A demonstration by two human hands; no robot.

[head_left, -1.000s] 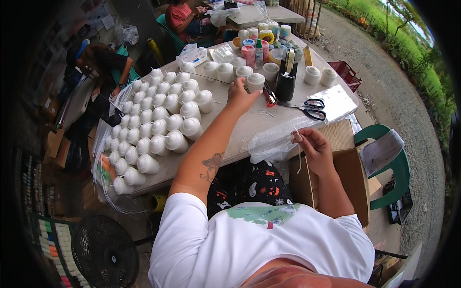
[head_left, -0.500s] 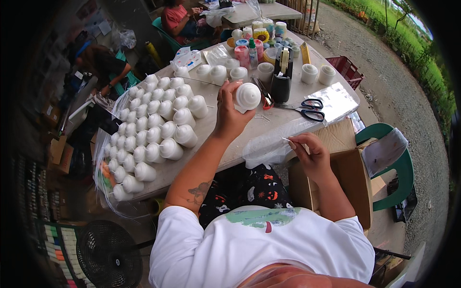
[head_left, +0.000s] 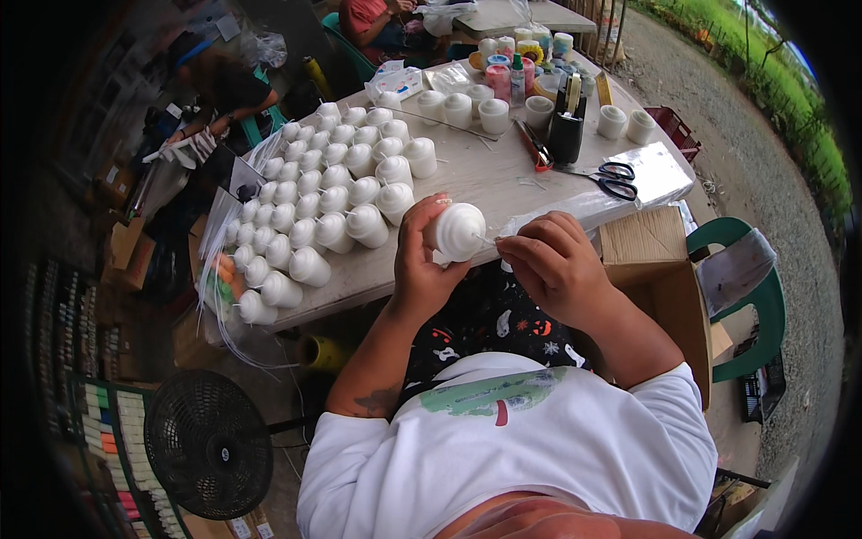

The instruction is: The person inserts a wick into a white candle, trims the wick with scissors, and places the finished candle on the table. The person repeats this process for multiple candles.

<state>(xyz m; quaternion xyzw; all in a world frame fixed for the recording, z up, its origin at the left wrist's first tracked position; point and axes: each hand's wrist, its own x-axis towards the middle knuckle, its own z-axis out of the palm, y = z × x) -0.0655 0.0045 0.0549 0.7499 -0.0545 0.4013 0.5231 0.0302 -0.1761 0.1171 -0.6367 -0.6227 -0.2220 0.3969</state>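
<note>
In front of my body, off the table's near edge, my left hand (head_left: 420,262) is closed around a white candle (head_left: 460,231) with a rounded, stepped top. The candle is tilted, its top toward my right hand (head_left: 558,268). Thumb and fingers of that hand pinch the end of a thin white wick (head_left: 486,240), which reaches the middle of the candle's top. How far the wick goes in is hidden. To the left, rows of similar white candles (head_left: 333,233) stand close together on the table (head_left: 359,286), many with wicks sticking up.
Right of centre lie scissors (head_left: 617,189) and a black tape dispenser (head_left: 567,135). Coloured candles (head_left: 498,81) and a spray bottle (head_left: 518,83) stand farther back. An open cardboard box (head_left: 660,287) and green chair (head_left: 763,314) are at my right, a black fan (head_left: 208,445) lower left. Two co-workers sit beyond.
My left hand has come down closer to me with the candle. My right hand has moved up to it, bringing the wick to the candle's top. The whole view has shifted a little.
</note>
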